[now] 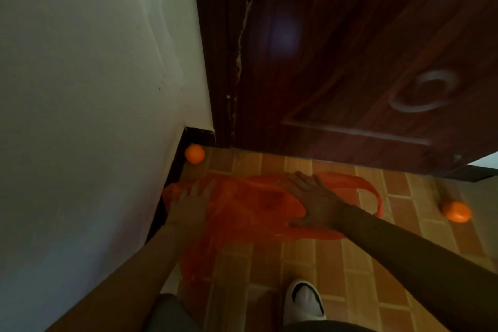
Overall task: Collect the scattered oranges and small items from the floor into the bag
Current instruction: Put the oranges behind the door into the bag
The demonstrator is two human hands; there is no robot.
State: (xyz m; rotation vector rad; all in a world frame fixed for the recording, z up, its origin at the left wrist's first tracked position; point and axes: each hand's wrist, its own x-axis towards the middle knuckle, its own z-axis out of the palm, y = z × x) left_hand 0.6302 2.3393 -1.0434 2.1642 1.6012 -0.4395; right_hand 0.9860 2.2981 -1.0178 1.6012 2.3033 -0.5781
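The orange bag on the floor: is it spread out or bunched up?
Spread out. The orange bag lies flat on the tiled floor, with the right hand open on it.

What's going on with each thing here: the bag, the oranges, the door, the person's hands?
orange plastic bag: lying flat and crumpled on the floor, one handle loop spread out to the right
orange in the corner: on the floor, outside the bag
orange on the right: on the floor, outside the bag
door: looks shut, though its right edge is unclear
left hand: blurred, fingers spread, over the bag
right hand: fingers straight, over the bag
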